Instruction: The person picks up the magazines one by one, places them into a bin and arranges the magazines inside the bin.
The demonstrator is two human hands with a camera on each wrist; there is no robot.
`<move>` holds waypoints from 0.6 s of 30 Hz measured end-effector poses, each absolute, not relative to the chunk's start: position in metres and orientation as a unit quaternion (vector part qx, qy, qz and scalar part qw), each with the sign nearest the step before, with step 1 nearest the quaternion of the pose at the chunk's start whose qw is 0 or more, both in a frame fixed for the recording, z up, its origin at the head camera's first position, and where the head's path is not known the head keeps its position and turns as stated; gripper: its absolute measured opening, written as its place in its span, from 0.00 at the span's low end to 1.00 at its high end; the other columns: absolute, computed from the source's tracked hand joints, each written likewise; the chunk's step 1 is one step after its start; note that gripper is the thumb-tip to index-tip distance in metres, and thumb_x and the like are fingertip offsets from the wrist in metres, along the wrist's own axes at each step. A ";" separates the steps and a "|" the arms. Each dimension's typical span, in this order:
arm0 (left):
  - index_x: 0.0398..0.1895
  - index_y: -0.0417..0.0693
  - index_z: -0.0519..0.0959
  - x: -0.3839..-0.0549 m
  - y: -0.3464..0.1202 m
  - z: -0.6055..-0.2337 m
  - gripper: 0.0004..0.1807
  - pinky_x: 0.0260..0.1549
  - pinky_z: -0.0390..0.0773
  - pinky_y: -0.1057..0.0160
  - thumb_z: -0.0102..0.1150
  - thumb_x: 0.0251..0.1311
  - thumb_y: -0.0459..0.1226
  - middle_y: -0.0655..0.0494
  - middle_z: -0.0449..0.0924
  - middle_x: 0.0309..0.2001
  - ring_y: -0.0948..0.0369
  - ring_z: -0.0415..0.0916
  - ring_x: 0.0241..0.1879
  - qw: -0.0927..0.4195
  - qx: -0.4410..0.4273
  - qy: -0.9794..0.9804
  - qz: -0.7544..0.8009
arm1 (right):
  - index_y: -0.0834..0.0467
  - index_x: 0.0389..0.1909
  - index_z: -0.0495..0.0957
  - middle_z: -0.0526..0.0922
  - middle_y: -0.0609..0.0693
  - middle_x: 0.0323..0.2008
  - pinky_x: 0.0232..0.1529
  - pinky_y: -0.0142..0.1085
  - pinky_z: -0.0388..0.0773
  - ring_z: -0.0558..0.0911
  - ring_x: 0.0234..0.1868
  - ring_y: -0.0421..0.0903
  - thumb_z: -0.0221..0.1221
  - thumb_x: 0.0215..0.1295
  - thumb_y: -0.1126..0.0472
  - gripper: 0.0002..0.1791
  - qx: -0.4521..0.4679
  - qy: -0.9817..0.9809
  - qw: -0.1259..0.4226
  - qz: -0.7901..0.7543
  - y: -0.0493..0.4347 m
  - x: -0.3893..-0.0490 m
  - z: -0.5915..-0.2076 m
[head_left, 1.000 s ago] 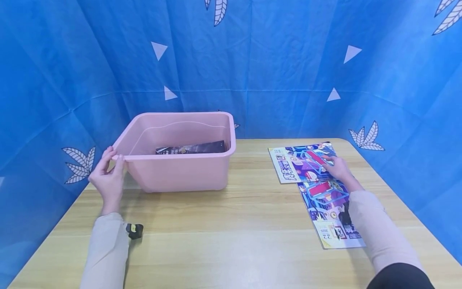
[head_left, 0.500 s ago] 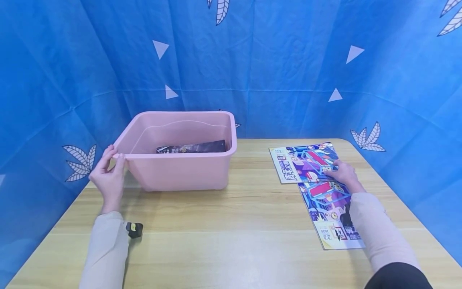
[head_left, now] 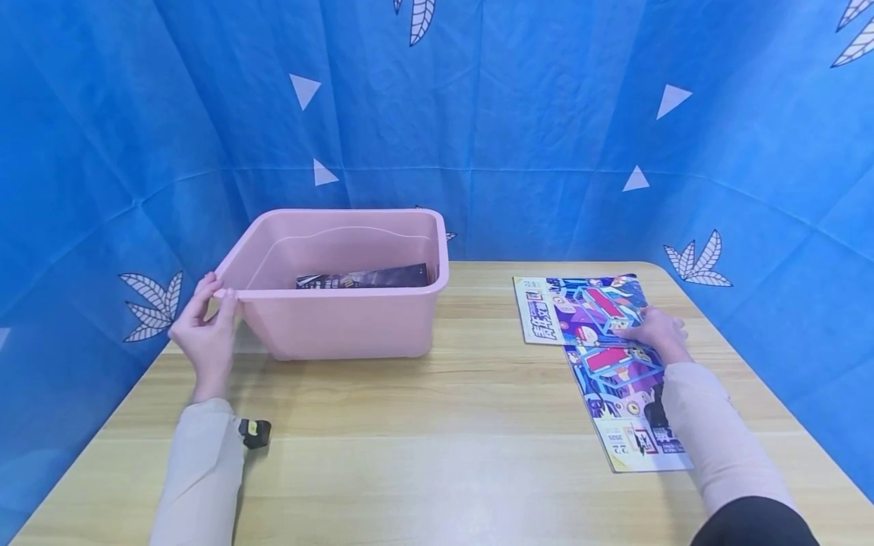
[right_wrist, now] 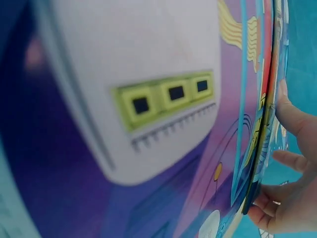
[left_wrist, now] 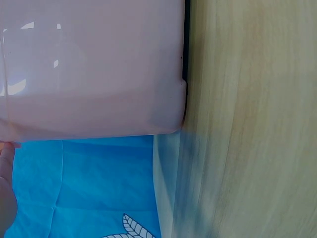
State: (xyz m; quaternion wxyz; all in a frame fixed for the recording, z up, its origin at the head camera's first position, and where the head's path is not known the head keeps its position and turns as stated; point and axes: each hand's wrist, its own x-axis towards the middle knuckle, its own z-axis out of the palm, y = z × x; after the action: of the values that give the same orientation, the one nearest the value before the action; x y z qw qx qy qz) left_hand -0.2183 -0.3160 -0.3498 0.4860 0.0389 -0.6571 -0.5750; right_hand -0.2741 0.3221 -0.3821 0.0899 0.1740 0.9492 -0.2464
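At the left, my left hand [head_left: 208, 343] pinches the rim of a pink plastic bin [head_left: 341, 327] at its near left corner. The left wrist view shows the bin's side wall [left_wrist: 94, 64], with part of a finger [left_wrist: 6, 166] at its edge. Over on the right, my right hand [head_left: 658, 334] grips the near right edge of a colourful magazine [head_left: 543, 312], thumb on its cover. A second magazine with similar art [head_left: 617, 417] lies nearer me, its far end against the first. In the right wrist view, the fingers of my right hand [right_wrist: 294, 183] curl at the magazine edge.
A dark printed booklet [head_left: 372, 278] lies inside the bin. The wooden table [head_left: 437, 440] spreads between bin and magazines. Blue patterned curtains [head_left: 519, 129] hang behind and along both sides. A small black device [head_left: 255, 433] is at the left sleeve.
The far magazine has turned slightly clockwise, its far right corner shifting right. My right hand has moved a little right along its edge. The left hand keeps its hold on the bin rim.
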 end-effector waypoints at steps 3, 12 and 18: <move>0.43 0.35 0.79 -0.218 -0.317 -0.350 0.15 0.41 0.74 0.67 0.61 0.50 0.31 0.48 0.76 0.49 0.59 0.69 0.53 0.487 0.037 -0.655 -0.577 | 0.72 0.55 0.58 0.63 0.69 0.40 0.39 0.56 0.65 0.57 0.44 0.67 0.63 0.49 0.45 0.44 0.175 0.952 0.087 -0.236 0.322 -0.274 -0.380; 0.42 0.34 0.79 -0.217 -0.317 -0.350 0.15 0.41 0.74 0.68 0.61 0.50 0.31 0.49 0.76 0.49 0.59 0.69 0.53 0.487 0.036 -0.657 -0.575 | 0.76 0.51 0.61 0.67 0.70 0.42 0.45 0.55 0.66 0.65 0.43 0.64 0.64 0.49 0.48 0.41 0.161 0.950 0.087 -0.254 0.328 -0.275 -0.375; 0.42 0.34 0.79 -0.218 -0.318 -0.350 0.15 0.41 0.74 0.67 0.61 0.50 0.31 0.48 0.76 0.49 0.59 0.69 0.53 0.487 0.035 -0.656 -0.575 | 0.74 0.43 0.67 0.70 0.65 0.36 0.37 0.45 0.71 0.69 0.37 0.56 0.63 0.52 0.57 0.27 0.185 0.933 0.083 -0.298 0.336 -0.278 -0.372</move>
State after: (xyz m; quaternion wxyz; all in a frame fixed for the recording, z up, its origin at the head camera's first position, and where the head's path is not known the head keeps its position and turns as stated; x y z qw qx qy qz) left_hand -0.2183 -0.3176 -0.3504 0.4871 0.0347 -0.6564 -0.5750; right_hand -0.2779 0.3361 -0.3720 0.0834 0.1849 0.9328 -0.2979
